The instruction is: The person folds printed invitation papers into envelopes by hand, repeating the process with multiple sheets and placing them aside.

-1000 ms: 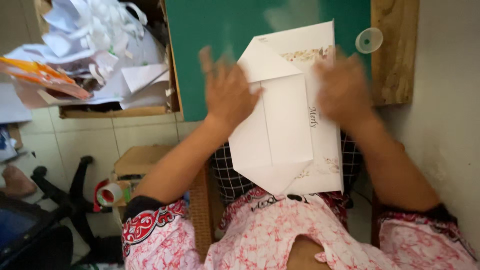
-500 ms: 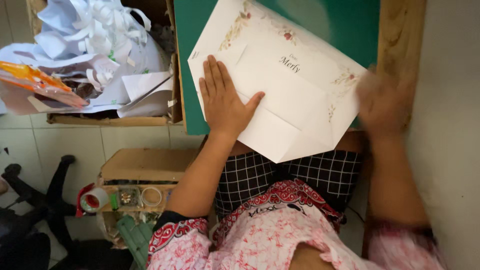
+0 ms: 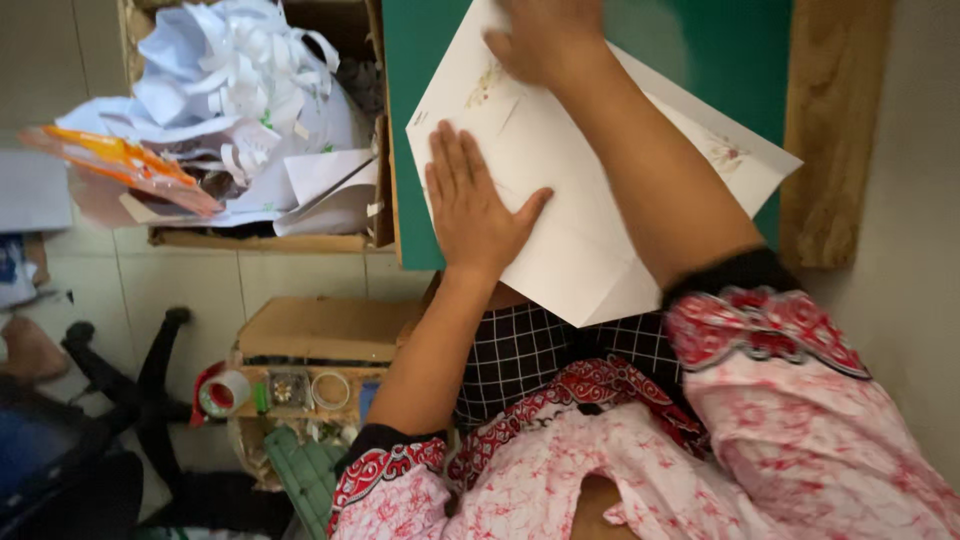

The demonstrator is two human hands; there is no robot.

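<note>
A large white paper sheet (image 3: 575, 235) with small floral prints lies tilted on a green cutting mat (image 3: 700, 50), its lower corner hanging over the table edge. My left hand (image 3: 473, 205) presses flat on the sheet's left part, fingers spread. My right hand (image 3: 545, 35) reaches across to the sheet's upper left, fingers resting on the paper, and my right forearm covers the sheet's middle.
A cardboard box (image 3: 265, 238) full of white paper scraps (image 3: 245, 90) and an orange plastic piece (image 3: 130, 160) stands left of the mat. Below it on the floor sit a brown box (image 3: 320, 330) with tape rolls (image 3: 225, 392) and a black chair base (image 3: 130, 385). A wooden board (image 3: 835, 130) borders the mat's right.
The sheet went from a folded shape to lying open and was turned. My right hand swept from the sheet's right side across to its upper left. My left hand stayed pressing the paper.
</note>
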